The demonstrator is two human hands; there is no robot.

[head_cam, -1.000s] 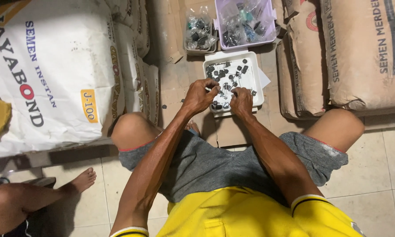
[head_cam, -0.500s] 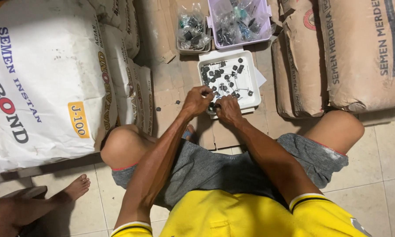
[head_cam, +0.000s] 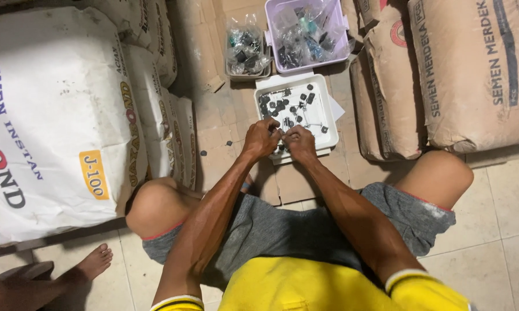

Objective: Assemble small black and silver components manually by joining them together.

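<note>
Seated on the floor, knees apart. Left hand (head_cam: 261, 140) and right hand (head_cam: 298, 141) meet fingertip to fingertip at the near edge of the white tray (head_cam: 326, 109), both pinched on a small part (head_cam: 283, 134) between them; too small to tell its kind. Half a second ago the hands sat a touch lower, below the tray; now they overlap its near rim. Small black pieces (head_cam: 278, 105) lie scattered in the tray, two more loose on the cardboard (head_cam: 213, 124) to the left. Beyond the tray: lavender bin (head_cam: 269, 40) of bagged parts, smaller box (head_cam: 246, 74) beside it. White sacks (head_cam: 57, 109) left, brown sacks (head_cam: 472, 69) right. Another person's bare foot (head_cam: 92, 264) at lower left, same spot as before.
</note>
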